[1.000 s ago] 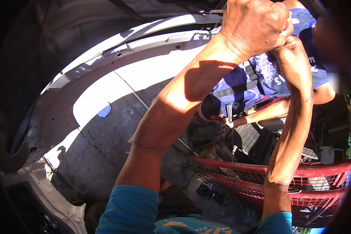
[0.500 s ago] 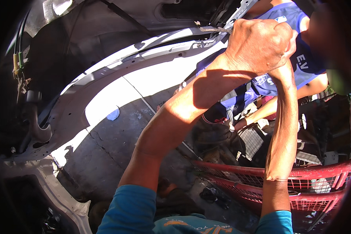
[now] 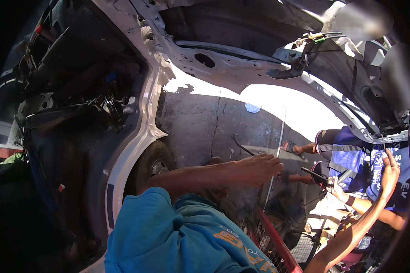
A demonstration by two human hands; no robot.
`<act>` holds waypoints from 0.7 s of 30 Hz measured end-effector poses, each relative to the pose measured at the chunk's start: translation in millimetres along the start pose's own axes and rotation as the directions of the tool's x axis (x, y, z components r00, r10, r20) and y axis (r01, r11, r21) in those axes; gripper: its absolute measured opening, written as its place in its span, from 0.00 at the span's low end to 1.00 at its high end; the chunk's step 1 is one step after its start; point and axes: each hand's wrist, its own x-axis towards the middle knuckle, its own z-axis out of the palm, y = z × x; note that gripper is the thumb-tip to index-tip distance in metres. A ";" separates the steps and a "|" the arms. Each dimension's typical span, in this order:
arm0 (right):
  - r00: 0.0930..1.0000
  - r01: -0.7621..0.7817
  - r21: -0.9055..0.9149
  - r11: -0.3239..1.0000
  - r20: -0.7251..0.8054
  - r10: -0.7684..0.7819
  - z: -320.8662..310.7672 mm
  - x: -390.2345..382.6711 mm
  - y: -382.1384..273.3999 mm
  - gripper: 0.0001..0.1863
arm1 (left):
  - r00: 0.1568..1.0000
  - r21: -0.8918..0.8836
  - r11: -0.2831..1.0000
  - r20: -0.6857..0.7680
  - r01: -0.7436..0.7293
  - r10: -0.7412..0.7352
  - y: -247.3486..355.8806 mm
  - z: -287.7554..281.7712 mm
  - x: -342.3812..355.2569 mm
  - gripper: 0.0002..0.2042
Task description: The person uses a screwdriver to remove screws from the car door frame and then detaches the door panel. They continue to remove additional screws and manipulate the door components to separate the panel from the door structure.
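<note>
My left hand (image 3: 259,169) hangs over the floor, palm down, with bent fingers. A dark thin bar (image 3: 243,145) with a bent end comes out beside its knuckles, and the fingers look closed round it. On the right, my right hand (image 3: 389,175) is raised to the pale edge (image 3: 371,137) of the vehicle's front bodywork. Its fingers pinch a thin dark rod (image 3: 384,142) that meets that edge. The rest of the rod is hidden by the fingers.
A person in a blue jersey (image 3: 348,157) stands at right, their hand (image 3: 338,191) holding a dark-handled tool. The open door frame (image 3: 146,107) and a wheel (image 3: 157,166) are at left. A red grille-like part (image 3: 275,239) lies low right, near loose parts.
My hands were together at the upper right by the body edge, one over the other; now they are apart. The left has dropped with the bar. The view has swung left.
</note>
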 end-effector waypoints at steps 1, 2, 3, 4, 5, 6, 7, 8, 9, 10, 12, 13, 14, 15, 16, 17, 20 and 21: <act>0.999 0.034 0.024 0.999 -0.026 -0.033 7.7 8.4 10.0 0.19 | 0.998 0.184 0.982 -0.049 0.038 -0.029 -26.3 -4.1 -41.4 0.12; 1.000 0.011 0.046 0.999 -0.002 -0.011 7.9 11.2 15.7 0.19 | 0.978 0.282 0.944 0.070 0.169 -0.196 -46.1 -23.7 -75.1 0.15; 1.000 -0.017 0.063 0.998 0.017 0.016 6.2 12.1 21.5 0.19 | 0.952 0.405 0.878 0.053 0.255 -0.301 -58.9 -50.5 -104.6 0.16; 0.999 -0.012 0.042 0.999 0.034 0.011 3.2 12.3 18.2 0.19 | 0.902 0.500 0.792 0.049 0.349 -0.429 -79.8 -67.3 -140.4 0.16; 0.999 -0.015 0.019 1.000 0.051 0.014 -0.3 11.2 16.9 0.20 | 0.855 0.543 0.728 0.035 0.418 -0.517 -93.2 -94.5 -169.2 0.17; 0.998 -0.031 0.009 0.999 0.054 0.030 -2.9 11.8 24.1 0.20 | 0.848 0.656 0.609 -0.091 0.445 -0.522 -101.3 -118.3 -198.4 0.11; 0.997 -0.037 0.007 0.999 0.064 0.036 -0.8 12.6 25.1 0.20 | 0.831 0.709 0.532 -0.139 0.463 -0.538 -118.2 -136.8 -229.1 0.11; 0.997 -0.052 0.014 0.999 0.061 0.051 0.9 12.1 27.8 0.21 | 0.797 0.753 0.427 -0.209 0.501 -0.566 -130.7 -155.5 -259.8 0.10; 0.996 -0.073 0.009 0.997 0.050 0.073 -4.5 5.0 23.9 0.21 | 0.730 0.715 0.379 -0.266 0.587 -0.629 -142.5 -174.3 -285.5 0.11; 0.996 -0.076 0.015 0.997 0.052 0.075 -1.7 2.4 10.2 0.21 | 0.693 0.729 0.286 -0.341 0.621 -0.635 -155.3 -185.4 -331.4 0.10; 0.997 -0.080 0.047 0.996 -0.016 0.080 4.5 -14.9 -40.4 0.20 | 0.728 0.758 0.202 -0.459 0.619 -0.509 -201.0 -200.1 -444.5 0.09; 0.995 -0.083 0.066 0.994 -0.043 0.086 -4.4 -24.3 -53.4 0.20 | 0.553 0.698 0.124 -0.432 0.705 -0.713 -199.0 -209.3 -437.7 0.11; 0.992 -0.105 0.037 0.994 -0.072 0.108 -0.2 -23.3 -71.2 0.19 | 0.525 0.629 0.135 -0.489 0.766 -0.697 -204.7 -212.4 -479.3 0.12; 0.989 -0.120 0.068 0.990 -0.084 0.125 8.1 -16.4 -64.2 0.19 | 0.471 0.558 0.141 -0.509 0.818 -0.720 -215.6 -216.1 -532.4 0.13; 0.983 -0.173 0.061 0.983 -0.054 0.176 -1.0 -20.8 -70.1 0.19 | 0.374 0.257 0.276 -0.537 0.926 -0.756 -223.0 -208.7 -527.3 0.14; 0.987 -0.142 0.008 0.990 -0.077 0.142 -2.5 -22.7 -80.9 0.19 | 0.332 0.077 0.348 -0.549 0.934 -0.767 -220.7 -198.0 -546.2 0.15; 0.991 -0.072 -0.084 0.994 -0.119 0.062 8.1 -20.3 -81.4 0.18 | 0.215 0.579 0.020 -0.269 0.815 -0.939 -220.7 -196.2 -585.3 0.18; 0.990 -0.132 -0.028 0.991 -0.052 0.131 6.8 -24.5 -72.6 0.18 | 0.265 0.560 0.023 -0.357 0.828 -0.896 -235.6 -214.6 -614.3 0.17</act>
